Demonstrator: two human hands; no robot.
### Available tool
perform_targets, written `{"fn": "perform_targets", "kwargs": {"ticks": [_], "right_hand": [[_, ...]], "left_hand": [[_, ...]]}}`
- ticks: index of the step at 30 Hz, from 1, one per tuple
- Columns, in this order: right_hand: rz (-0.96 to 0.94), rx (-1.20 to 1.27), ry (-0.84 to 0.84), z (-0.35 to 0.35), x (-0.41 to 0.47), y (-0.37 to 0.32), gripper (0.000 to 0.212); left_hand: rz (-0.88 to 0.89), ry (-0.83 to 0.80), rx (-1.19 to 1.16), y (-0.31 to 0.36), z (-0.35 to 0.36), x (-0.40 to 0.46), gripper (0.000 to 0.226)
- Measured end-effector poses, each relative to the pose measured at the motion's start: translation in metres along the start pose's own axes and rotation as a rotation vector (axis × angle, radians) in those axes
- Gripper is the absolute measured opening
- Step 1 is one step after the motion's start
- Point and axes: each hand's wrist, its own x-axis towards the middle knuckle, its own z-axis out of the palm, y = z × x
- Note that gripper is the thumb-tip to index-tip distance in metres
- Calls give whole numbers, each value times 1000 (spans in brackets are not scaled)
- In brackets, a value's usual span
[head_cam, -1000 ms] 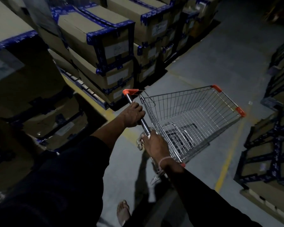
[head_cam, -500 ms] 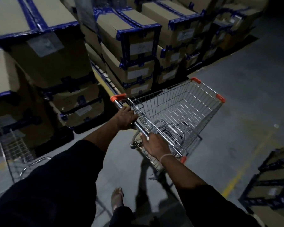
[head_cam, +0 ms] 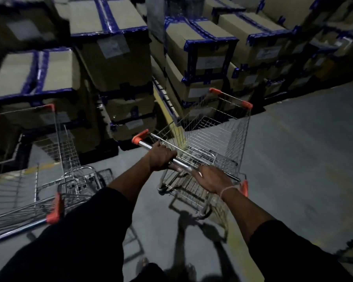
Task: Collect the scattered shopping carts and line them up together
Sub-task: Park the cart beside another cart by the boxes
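Note:
A wire shopping cart (head_cam: 218, 137) with orange corner caps stands in front of me, empty, its nose pointing at the stacked boxes. My left hand (head_cam: 161, 157) is closed around the left half of its metal handle bar (head_cam: 181, 164). My right hand (head_cam: 214, 180) lies on the right half of the bar, fingers curled over it. A second empty wire cart (head_cam: 55, 159) stands at the lower left, close beside my left arm, its orange-capped handle (head_cam: 53, 214) near my elbow.
Stacks of cardboard boxes (head_cam: 202, 55) taped in blue fill the back and left, right ahead of both carts. Grey concrete floor (head_cam: 304, 159) with faint yellow lines opens to the right. My feet show at the bottom edge.
I have swung the cart to the left, so it now faces the boxes. The second cart has come fully into view at the left. Both hands stayed on the handle.

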Motion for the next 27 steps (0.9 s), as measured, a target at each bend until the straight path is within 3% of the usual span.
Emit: {"fn": "perform_targets", "kwargs": {"ticks": [3, 8, 12, 14, 16, 21, 27], "right_hand": [[-21, -55, -13, 4, -12, 0, 80], [45, -228, 110, 11, -26, -17, 91], [150, -257, 135, 24, -37, -43, 73], [106, -345, 119, 26, -42, -53, 52], [80, -389, 89, 27, -43, -58, 42], [8, -362, 81, 32, -33, -64, 66], [-141, -518, 71, 26, -16, -68, 47]], "left_hand": [[-9, 24, -33, 11, 1, -25, 92], [-86, 11, -82, 29, -4, -71, 85], [-166, -20, -165, 39, -9, -108, 57], [-198, -53, -258, 36, -8, -128, 50], [-249, -61, -294, 33, -7, -149, 55], [-444, 24, -92, 39, 6, -189, 65], [-535, 43, -85, 49, 16, -202, 85]]}}
